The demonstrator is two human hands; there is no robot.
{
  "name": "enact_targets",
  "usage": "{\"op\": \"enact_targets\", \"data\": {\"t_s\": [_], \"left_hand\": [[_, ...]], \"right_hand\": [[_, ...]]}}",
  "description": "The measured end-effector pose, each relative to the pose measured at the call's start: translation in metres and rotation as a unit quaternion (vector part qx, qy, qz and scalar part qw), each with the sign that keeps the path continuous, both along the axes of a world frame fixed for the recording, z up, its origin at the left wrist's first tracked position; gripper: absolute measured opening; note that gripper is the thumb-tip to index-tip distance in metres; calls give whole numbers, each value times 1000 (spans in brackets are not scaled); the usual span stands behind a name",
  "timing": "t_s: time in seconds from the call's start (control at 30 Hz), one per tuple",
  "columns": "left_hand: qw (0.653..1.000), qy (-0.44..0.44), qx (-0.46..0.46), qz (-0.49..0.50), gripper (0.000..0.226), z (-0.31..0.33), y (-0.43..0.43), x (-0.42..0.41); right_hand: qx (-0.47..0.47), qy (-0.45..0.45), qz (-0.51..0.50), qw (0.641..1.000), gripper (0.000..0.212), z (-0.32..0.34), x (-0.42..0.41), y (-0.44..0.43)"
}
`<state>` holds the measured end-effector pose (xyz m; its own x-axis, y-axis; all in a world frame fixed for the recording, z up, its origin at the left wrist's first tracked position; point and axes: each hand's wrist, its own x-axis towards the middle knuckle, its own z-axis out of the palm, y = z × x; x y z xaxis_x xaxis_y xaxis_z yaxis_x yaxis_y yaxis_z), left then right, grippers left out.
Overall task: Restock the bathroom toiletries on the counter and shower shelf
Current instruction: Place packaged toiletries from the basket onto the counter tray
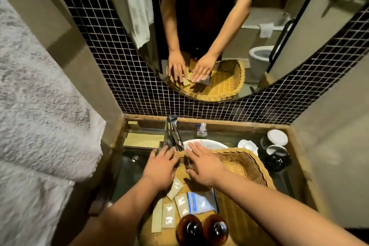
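Fingers of both hands are straight and slightly spread, lying flat on small packets at the far left corner of a wicker basket. The left hand and right hand sit side by side, palms down, almost touching; neither curls round anything. A round mirror above shows the same pose from the front, with both palms flat over pale and dark packets on the basket's edge.

The basket rests on the glass surface, partly over a white basin. Inside it, nearer the viewer, lie several beige sachets in a loose row, a clear bag with a blue strip just beside them, and two brown bottles standing together at the near edge.

A chrome tap rises just beyond the fingertips. Behind it stands a small clear bottle. At the right of the surface are dark cups with white lids. A grey towel fills the left side, and black mosaic tiles surround the mirror.
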<state>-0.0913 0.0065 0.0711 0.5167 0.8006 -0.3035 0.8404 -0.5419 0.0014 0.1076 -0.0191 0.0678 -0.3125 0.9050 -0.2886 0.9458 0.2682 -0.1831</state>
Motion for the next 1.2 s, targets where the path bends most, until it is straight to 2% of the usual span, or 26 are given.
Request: {"op": "enact_targets", "data": {"t_s": [0.07,0.23,0.37,0.5,0.63,0.73,0.93,1.03,1.2], "left_hand": [[1000,15,-4,-27,63,-6,-11,3],[996,57,-55,-51,63,-28,-33,2],[990,86,-93,-56,70,-50,-45,-5],[984,124,-117,-59,100,-67,-49,-6],[986,113,-109,-60,140,-76,-63,-11],[983,126,-114,-67,144,-81,-64,-10],[988,95,-107,-64,133,-90,-48,-4],[990,71,-112,-46,122,-94,-36,2],[991,33,-127,-22,118,-101,-22,20]], "right_hand": [[-19,-12,24,999,80,-9,3,-10],[-109,-56,160,980,75,-33,8,-33],[-155,-43,235,959,66,-51,11,-44],[-157,-37,300,940,59,-74,15,-43],[-100,-58,371,921,57,-96,15,-41],[-58,-37,373,925,56,-106,17,-40],[-52,-17,324,944,51,-110,25,-34],[-19,-16,309,951,46,-109,40,-30],[-26,-72,247,966,52,-99,75,-34]]}}
